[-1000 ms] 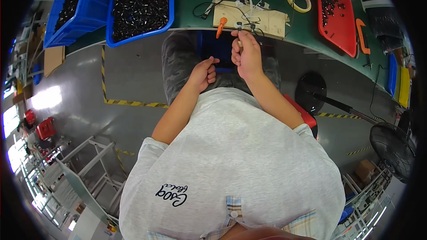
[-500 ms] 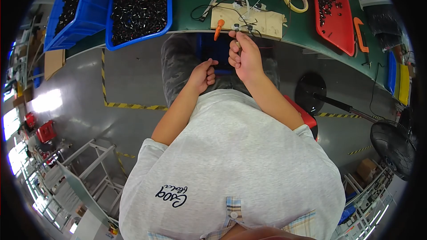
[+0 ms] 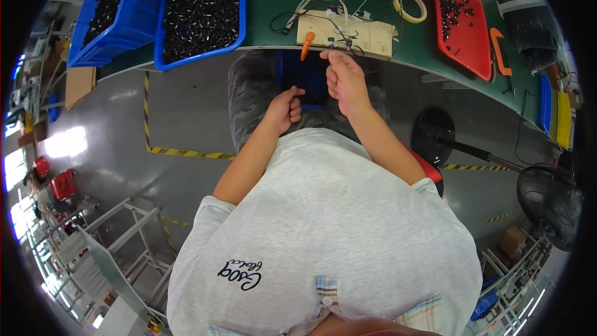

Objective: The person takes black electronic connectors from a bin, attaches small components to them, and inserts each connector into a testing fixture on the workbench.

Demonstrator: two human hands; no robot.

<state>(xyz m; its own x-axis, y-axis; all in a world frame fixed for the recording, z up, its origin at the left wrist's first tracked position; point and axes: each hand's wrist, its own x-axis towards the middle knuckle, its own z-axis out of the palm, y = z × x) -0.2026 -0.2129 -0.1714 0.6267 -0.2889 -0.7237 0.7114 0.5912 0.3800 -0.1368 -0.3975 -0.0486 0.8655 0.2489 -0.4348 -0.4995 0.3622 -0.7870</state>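
My right hand (image 3: 347, 81) is raised just below the front edge of the wooden board (image 3: 373, 34), its fingers curled and its thumb and forefinger close together. Whatever it may hold is hidden. Small dark parts (image 3: 331, 42) with wires sit at the board's edge, just beyond its fingertips. An orange-handled clamp (image 3: 308, 42) stands on the board's left end. Over my lap, my left hand (image 3: 285, 110) is closed, with thumb and forefinger pointing toward the right hand. Nothing can be made out between its fingers.
On the green bench (image 3: 273, 0) are a blue tray (image 3: 244, 18) and a blue bin (image 3: 124, 31) of small black parts. To the right lie a tape roll (image 3: 410, 6), a red tray (image 3: 469, 50) and an orange tool (image 3: 500, 56). A fan (image 3: 547, 202) stands at right.
My right hand's fingers have curled more, and its fingertips now sit slightly below the dark parts at the board edge. My left hand stays over my lap. The whole view has shifted slightly.
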